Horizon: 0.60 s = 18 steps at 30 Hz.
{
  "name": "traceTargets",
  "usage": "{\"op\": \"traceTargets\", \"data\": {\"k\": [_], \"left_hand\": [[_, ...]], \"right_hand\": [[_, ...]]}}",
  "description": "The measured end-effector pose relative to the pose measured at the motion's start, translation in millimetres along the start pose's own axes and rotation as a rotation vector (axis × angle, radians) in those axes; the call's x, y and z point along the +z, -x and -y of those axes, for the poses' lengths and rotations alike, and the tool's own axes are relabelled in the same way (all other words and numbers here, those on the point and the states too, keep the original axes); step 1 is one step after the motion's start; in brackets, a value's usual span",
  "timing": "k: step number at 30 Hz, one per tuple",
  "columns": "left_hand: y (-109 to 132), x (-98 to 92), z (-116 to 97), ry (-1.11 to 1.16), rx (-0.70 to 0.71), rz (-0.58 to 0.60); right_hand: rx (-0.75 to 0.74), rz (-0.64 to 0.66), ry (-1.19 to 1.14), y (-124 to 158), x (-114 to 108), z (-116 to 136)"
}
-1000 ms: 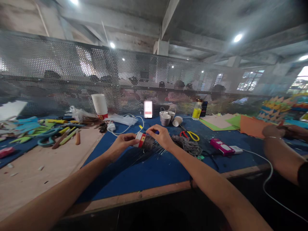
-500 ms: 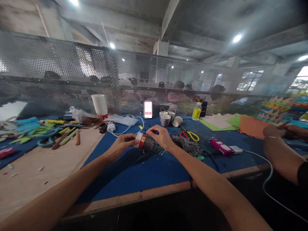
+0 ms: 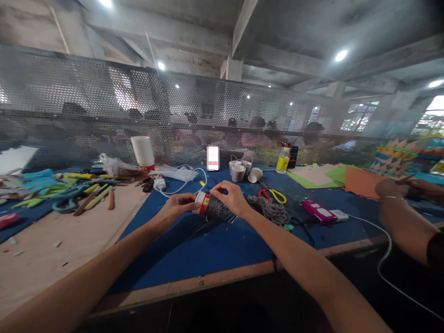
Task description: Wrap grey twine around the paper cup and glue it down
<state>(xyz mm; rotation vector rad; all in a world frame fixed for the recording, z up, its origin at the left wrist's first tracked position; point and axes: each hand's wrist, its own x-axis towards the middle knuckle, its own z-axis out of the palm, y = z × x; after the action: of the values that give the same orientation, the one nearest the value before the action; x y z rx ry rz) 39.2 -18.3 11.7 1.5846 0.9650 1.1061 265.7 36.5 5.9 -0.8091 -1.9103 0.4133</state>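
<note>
My left hand grips the rim end of a paper cup with a red band, tipped on its side above the blue mat. Grey cord is wound round the cup's other part, and thin stiff strands fan out from there to the right. Fingers closed, my right hand pinches at the top of the wound cord. A small dark blue thing shows by its fingers; what they hold is hidden. Just right of my right hand lies a loose bundle of grey cord.
Yellow-and-red-handled scissors, small cups and a glue bottle stand or lie behind. A stack of paper cups and tools are left. Right are a magenta box, coloured sheets and another person's arm.
Hardly anything differs. The whole view has shifted very slightly; both hands keep their places on the cup and cord.
</note>
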Motion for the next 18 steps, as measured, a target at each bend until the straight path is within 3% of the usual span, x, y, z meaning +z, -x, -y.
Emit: {"op": "traceTargets", "data": {"k": [18], "left_hand": [[0.0, -1.6, 2.8, -0.010, 0.017, 0.010]], "right_hand": [[0.025, 0.013, 0.033, 0.0, -1.1, 1.5]]}}
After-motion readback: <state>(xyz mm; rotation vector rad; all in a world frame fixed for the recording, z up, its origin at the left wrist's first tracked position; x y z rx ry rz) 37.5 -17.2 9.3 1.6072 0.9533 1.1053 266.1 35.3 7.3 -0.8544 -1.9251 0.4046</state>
